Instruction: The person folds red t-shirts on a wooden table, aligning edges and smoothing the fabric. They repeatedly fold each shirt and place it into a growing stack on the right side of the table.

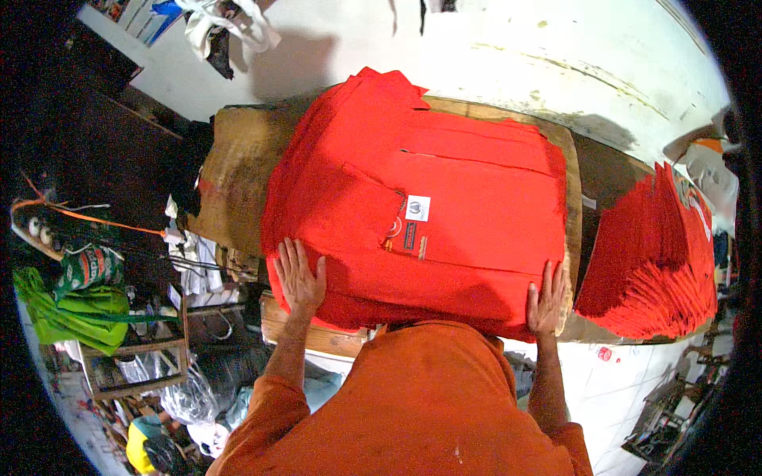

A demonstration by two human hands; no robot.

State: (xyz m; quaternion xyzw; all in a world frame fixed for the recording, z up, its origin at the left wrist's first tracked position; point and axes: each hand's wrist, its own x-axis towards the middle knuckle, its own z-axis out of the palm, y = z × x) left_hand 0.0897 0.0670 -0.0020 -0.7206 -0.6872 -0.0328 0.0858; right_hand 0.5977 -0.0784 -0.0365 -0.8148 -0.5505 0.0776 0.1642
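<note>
A broad pile of red knit garments (476, 208) lies in front of me, with folded layers along its near edge. The top one bears a small white square label (418, 209) and a dark woven label (410, 235), both with writing. My left hand (299, 278) rests flat on the pile's near left corner, thumb held away from the fingers. At the near right edge, my right hand (546, 302) lies flat on the cloth with its fingers pointing away from me. Neither hand holds anything.
Worn brown cardboard (238, 172) sticks out under the pile. To the right stands a second stack of folded red garments (649, 273). A white wall (506, 65) closes off the far side. Green cloth (89, 315) hangs at left by a wooden frame (140, 387).
</note>
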